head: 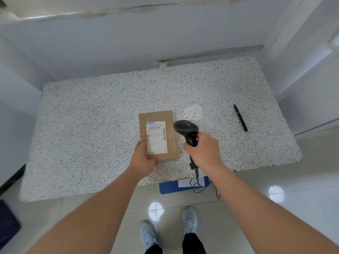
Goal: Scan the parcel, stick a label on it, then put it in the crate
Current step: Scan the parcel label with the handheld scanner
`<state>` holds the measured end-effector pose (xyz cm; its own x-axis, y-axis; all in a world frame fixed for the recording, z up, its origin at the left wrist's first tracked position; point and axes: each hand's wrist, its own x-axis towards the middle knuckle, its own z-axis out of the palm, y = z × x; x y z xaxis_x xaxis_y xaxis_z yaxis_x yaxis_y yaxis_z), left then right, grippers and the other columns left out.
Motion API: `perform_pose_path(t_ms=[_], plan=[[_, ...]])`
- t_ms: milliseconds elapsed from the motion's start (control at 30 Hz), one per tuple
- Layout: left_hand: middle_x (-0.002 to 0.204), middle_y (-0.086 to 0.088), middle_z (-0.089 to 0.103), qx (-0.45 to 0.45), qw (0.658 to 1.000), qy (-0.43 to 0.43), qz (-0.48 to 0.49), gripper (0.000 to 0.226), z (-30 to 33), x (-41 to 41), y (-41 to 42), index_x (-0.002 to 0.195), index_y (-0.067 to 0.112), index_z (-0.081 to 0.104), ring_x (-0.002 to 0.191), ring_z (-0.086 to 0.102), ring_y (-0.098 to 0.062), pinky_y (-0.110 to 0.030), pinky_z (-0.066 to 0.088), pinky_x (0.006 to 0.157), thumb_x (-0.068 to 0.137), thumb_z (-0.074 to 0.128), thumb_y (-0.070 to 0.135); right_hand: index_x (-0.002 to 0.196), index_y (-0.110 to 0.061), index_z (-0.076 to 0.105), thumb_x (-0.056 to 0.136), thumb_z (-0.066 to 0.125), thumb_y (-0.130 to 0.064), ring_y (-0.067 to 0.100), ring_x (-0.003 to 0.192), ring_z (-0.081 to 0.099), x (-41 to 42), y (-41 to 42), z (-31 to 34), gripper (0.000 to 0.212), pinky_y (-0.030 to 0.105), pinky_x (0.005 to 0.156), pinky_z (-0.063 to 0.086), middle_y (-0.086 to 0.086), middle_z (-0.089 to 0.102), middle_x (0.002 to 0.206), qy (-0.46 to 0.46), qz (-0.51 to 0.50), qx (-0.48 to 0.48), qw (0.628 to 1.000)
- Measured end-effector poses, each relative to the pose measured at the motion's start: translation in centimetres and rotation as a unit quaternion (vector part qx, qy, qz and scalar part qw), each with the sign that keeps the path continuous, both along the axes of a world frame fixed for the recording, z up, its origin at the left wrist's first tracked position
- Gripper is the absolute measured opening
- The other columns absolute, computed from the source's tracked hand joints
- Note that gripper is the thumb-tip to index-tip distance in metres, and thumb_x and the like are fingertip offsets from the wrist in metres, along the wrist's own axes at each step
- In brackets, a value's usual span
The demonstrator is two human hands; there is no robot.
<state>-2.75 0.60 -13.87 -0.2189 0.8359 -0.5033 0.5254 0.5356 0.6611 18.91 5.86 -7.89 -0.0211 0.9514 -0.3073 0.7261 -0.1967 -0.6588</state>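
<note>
Left hand (145, 158) is gripping the parcel's (158, 136) near corner, tilting it up off the table (88, 125); right hand (203, 151) is wrapping round the scanner (186, 132) handle, head just beside the box. Prob best aiming at the barcode w/ the box held steady. Parcel: brown cardboard, 1 white shipping slip on top. Label sheet (192, 112) is lying just beyond.

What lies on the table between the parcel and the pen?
In the head view, a white sheet of small labels lies on the table between the parcel and the pen.
</note>
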Motion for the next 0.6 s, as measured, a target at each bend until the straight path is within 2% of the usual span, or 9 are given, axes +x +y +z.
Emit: perform_pose_path(t_ms=[100,200,233,333,433,533,600], plan=[[0.15,-0.007,0.038,-0.027,0.998,0.051,-0.031,0.118,0.4,-0.4,0.6,0.163,0.028,-0.003,0.135,0.046,-0.028,-0.044,0.047,0.106,0.079,0.081,0.024,0.086,-0.016,0.064,0.09,0.079,-0.034,0.003,0.062,0.056,0.6,0.8,-0.8,0.023,0.018,0.048,0.037,-0.005,0.063,0.073,-0.022,-0.015,0.005,1.0],[0.164,-0.012,0.016,-0.062,0.988,0.133,-0.046,0.118,1.2,-0.3,1.2,0.162,0.028,0.003,0.146,0.032,-0.038,-0.055,0.04,0.113,0.073,0.08,0.05,0.093,-0.012,0.067,0.091,0.078,-0.034,0.012,0.068,0.061,1.2,1.8,-1.4,0.025,0.022,0.053,0.041,0.001,0.067,0.08,-0.033,-0.026,0.003,0.999],[0.166,-0.013,0.009,-0.062,0.982,0.171,-0.057,0.116,1.4,-0.2,1.4,0.161,0.026,0.007,0.149,0.025,-0.039,-0.056,0.038,0.114,0.073,0.078,0.052,0.096,-0.011,0.067,0.092,0.078,-0.034,0.016,0.071,0.063,1.4,2.1,-1.6,0.026,0.023,0.055,0.044,0.003,0.068,0.084,-0.033,-0.029,-0.003,0.999],[0.166,-0.015,0.007,-0.018,0.955,0.272,-0.12,0.095,2.0,0.8,2.7,0.157,0.019,0.017,0.152,0.017,-0.04,-0.058,0.036,0.115,0.082,0.071,0.043,0.104,-0.008,0.068,0.093,0.078,-0.033,0.022,0.078,0.067,2.1,2.9,-2.4,0.029,0.031,0.066,0.055,0.008,0.07,0.092,-0.04,-0.038,-0.019,0.998],[0.165,-0.013,0.015,0.018,0.938,0.307,-0.161,0.074,2.3,2.1,4.5,0.153,0.015,0.03,0.15,0.023,-0.038,-0.054,0.042,0.112,0.09,0.062,0.036,0.107,-0.006,0.067,0.093,0.078,-0.033,0.025,0.081,0.069,2.7,3.8,-3.5,0.032,0.038,0.074,0.061,0.01,0.07,0.094,-0.047,-0.051,-0.037,0.997],[0.163,-0.013,0.025,0.049,0.925,0.311,-0.211,0.059,2.3,3.7,6.2,0.146,0.014,0.043,0.148,0.029,-0.034,-0.052,0.041,0.113,0.093,0.059,0.035,0.107,-0.005,0.067,0.092,0.079,-0.032,0.024,0.078,0.069,2.9,4.4,-4.9,0.033,0.037,0.07,0.06,0.011,0.07,0.093,-0.048,-0.06,-0.045,0.996],[0.157,-0.012,0.036,0.074,0.914,0.319,-0.238,0.052,2.1,4.7,7.1,0.139,0.012,0.05,0.14,0.041,-0.032,-0.048,0.041,0.113,0.093,0.056,0.035,0.107,-0.005,0.068,0.091,0.08,-0.033,0.023,0.076,0.068,3.1,4.8,-5.7,0.034,0.032,0.063,0.056,0.01,0.07,0.092,-0.055,-0.063,-0.05,0.995]])
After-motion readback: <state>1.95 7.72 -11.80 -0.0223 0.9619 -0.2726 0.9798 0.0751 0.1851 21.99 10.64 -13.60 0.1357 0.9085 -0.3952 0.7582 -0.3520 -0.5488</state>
